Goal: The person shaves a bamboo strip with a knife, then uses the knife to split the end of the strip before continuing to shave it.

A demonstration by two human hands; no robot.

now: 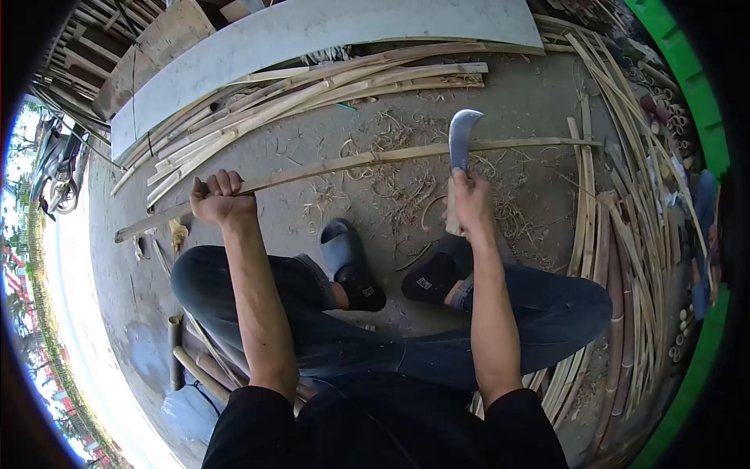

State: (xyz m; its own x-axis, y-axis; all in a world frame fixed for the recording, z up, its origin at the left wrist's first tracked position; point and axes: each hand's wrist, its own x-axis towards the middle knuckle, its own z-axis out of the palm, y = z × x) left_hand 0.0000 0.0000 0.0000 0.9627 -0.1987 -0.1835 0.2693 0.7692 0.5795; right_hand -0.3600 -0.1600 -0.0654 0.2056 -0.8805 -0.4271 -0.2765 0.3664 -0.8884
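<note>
A long split bamboo strip [336, 165] runs across the view, from the left side to the strips at the right. My left hand [223, 199] is closed around it near its left end. In my right hand [471, 207] is the pale handle of a curved knife [461, 133]. The hooked blade points away from me and overlaps the strip right of the middle; whether it touches the strip, I cannot tell. Curly bamboo shavings [398, 180] lie on the ground beneath the strip.
Split bamboo strips [328, 90] lie beyond, beside a long pale board [312, 35]. More strips [625, 211] and poles [613, 344] are at the right. Between my knees are my feet and a grey slipper [342, 244]. A parked motorbike [66, 168] stands far left.
</note>
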